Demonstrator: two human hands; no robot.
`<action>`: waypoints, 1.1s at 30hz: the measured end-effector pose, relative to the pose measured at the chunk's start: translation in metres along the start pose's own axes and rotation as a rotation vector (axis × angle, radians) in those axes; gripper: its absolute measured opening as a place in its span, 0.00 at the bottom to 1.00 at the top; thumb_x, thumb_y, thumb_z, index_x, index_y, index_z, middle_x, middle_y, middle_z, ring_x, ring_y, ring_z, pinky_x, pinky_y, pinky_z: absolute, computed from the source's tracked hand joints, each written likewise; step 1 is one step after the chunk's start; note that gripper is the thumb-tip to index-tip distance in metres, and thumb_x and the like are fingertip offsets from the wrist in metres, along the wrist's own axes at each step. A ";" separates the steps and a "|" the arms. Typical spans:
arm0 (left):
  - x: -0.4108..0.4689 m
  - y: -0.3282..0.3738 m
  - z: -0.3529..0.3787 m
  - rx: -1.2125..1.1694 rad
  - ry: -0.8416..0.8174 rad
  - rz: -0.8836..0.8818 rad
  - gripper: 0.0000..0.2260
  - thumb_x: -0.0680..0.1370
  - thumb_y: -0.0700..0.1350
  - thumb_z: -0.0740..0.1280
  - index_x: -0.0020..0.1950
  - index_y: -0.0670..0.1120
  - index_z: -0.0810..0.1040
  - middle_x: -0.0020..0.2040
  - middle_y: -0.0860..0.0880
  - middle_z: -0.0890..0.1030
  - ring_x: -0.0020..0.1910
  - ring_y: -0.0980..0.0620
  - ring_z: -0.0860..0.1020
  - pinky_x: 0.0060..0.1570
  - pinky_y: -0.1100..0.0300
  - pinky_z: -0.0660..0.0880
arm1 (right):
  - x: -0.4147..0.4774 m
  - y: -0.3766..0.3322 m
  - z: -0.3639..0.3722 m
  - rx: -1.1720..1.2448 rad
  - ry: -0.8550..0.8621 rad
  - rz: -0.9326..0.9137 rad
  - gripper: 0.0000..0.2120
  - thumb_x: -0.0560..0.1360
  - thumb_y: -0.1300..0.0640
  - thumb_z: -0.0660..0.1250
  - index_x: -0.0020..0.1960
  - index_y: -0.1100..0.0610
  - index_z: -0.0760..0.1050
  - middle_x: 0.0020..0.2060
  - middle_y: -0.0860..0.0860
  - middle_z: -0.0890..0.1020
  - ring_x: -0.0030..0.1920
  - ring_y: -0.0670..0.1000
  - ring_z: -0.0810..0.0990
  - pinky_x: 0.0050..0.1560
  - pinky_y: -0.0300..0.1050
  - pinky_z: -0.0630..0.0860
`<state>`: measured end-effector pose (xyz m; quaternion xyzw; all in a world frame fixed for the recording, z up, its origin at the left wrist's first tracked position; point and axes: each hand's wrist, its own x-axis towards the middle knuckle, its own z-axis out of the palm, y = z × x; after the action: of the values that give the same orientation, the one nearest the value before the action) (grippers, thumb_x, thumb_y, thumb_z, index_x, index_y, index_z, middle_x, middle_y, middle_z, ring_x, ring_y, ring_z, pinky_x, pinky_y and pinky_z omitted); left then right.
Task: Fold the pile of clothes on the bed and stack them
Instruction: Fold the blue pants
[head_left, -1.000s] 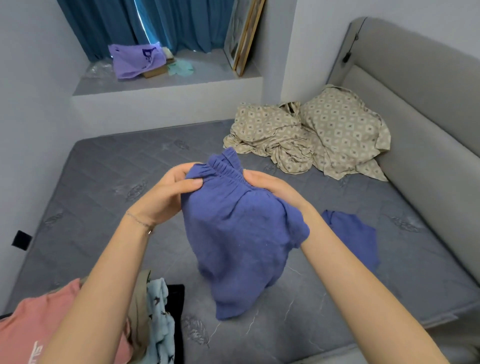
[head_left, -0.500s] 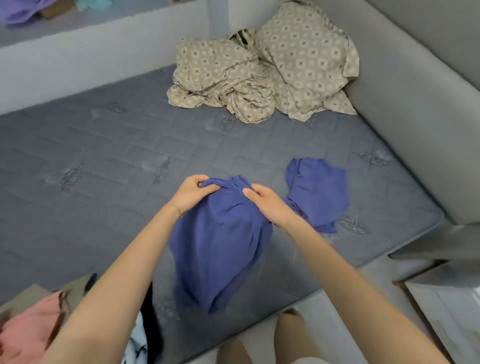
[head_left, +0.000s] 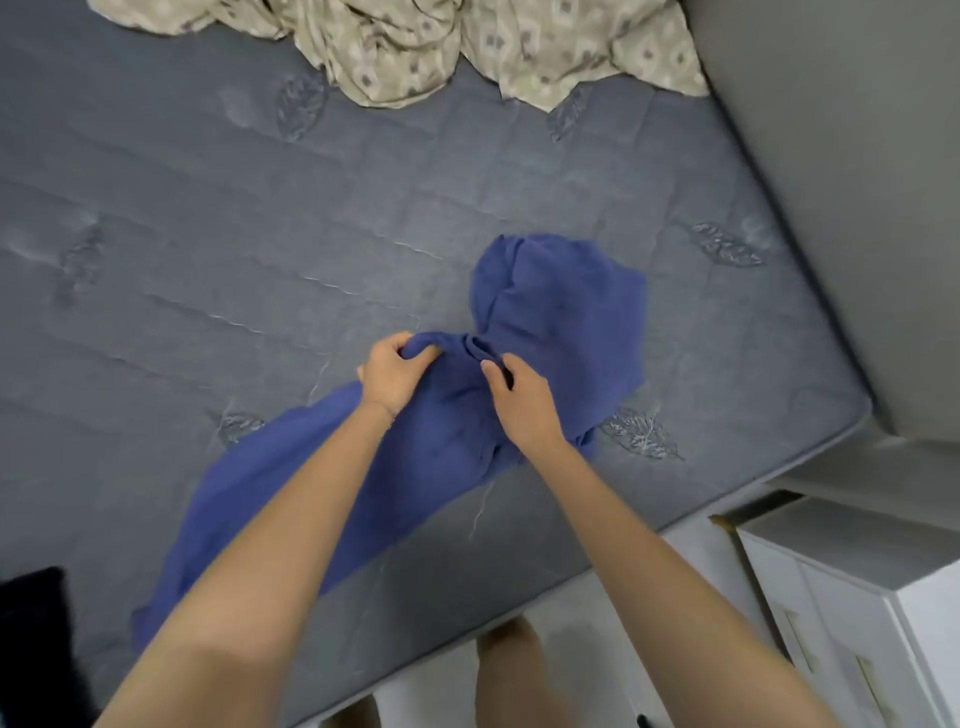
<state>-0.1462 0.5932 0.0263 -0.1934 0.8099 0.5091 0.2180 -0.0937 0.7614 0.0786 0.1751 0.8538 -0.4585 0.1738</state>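
Observation:
Blue shorts (head_left: 452, 415) with a gathered waistband lie on the grey mattress (head_left: 218, 249), one leg trailing toward the lower left under my left forearm. My left hand (head_left: 392, 376) pinches the waistband at its left end. My right hand (head_left: 519, 400) grips the waistband's right part. Just beyond my right hand lies a second blue garment (head_left: 561, 306), crumpled flat on the mattress and touching the shorts.
A beige patterned sheet (head_left: 405, 47) is bunched at the far side of the bed. The grey padded headboard (head_left: 841, 208) runs along the right. A white cabinet (head_left: 857, 597) stands at the lower right beside the bed. A dark item (head_left: 31, 634) shows at the lower left edge.
The shorts came down from mid-air onto the mattress next to the other blue garment. My view tilted down; the pile at the lower left left the frame.

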 end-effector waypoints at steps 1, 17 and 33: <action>0.009 -0.004 0.010 0.000 0.008 -0.002 0.11 0.63 0.63 0.66 0.32 0.57 0.78 0.26 0.60 0.74 0.35 0.55 0.71 0.53 0.44 0.72 | 0.010 0.010 -0.001 0.001 0.009 -0.002 0.18 0.83 0.52 0.59 0.35 0.50 0.61 0.30 0.45 0.68 0.30 0.45 0.67 0.33 0.41 0.61; -0.015 -0.084 -0.004 0.381 0.189 0.211 0.22 0.81 0.52 0.64 0.75 0.53 0.68 0.78 0.48 0.59 0.78 0.49 0.53 0.76 0.47 0.41 | 0.030 0.056 0.060 -0.505 0.168 -0.237 0.28 0.78 0.52 0.67 0.76 0.54 0.64 0.74 0.59 0.65 0.75 0.62 0.60 0.74 0.62 0.57; -0.118 -0.275 -0.190 0.471 0.277 -0.136 0.26 0.82 0.53 0.61 0.78 0.52 0.60 0.79 0.47 0.58 0.79 0.47 0.52 0.76 0.44 0.44 | -0.071 0.002 0.240 -0.667 -0.197 -0.358 0.33 0.80 0.48 0.63 0.80 0.48 0.51 0.79 0.55 0.52 0.79 0.58 0.47 0.78 0.58 0.44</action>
<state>0.0696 0.3199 -0.0386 -0.2588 0.9132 0.2597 0.1779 0.0022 0.5506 -0.0151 -0.0876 0.9522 -0.1933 0.2197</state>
